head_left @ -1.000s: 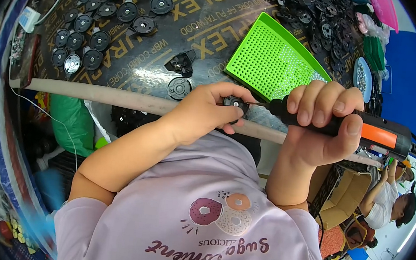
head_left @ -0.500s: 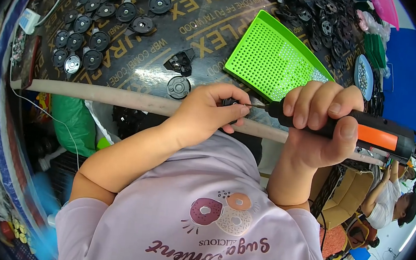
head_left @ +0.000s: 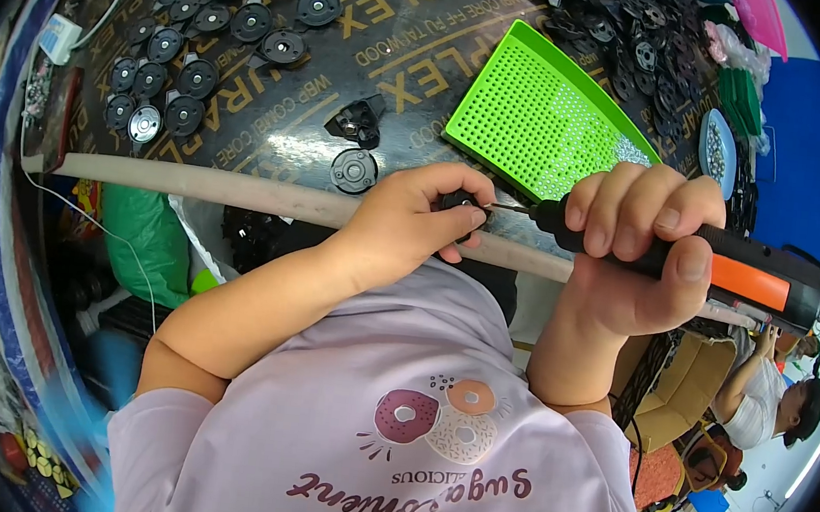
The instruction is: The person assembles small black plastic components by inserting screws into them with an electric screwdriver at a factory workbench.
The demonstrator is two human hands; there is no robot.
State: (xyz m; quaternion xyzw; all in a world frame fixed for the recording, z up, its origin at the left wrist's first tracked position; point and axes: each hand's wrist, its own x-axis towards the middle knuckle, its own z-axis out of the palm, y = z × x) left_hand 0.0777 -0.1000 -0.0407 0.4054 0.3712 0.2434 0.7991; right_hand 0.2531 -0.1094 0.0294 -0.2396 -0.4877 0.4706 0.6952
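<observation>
My right hand (head_left: 643,244) is wrapped round a black and orange electric screwdriver (head_left: 749,276), held level with its thin bit pointing left. The bit's tip reaches the small black plastic part (head_left: 457,201) pinched in my left hand (head_left: 419,212). My fingers cover most of that part, so its full shape is hidden. Just beyond my left hand, a round black disc-shaped part (head_left: 353,170) lies on the table, with an angular black plastic piece (head_left: 356,121) behind it. A green perforated tray (head_left: 533,110) holding many small silvery screws sits past the screwdriver.
Several black round assemblies (head_left: 190,77) are spread over the dark printed tabletop (head_left: 297,97) at the far left. More black parts (head_left: 637,51) are heaped at the far right, near a light blue dish (head_left: 717,152) of small pieces. A pale edge strip (head_left: 209,185) borders the table. Another person (head_left: 762,394) is at the right.
The screwdriver and my right hand have shifted slightly to the right. More of the black part shows between my left fingers now.
</observation>
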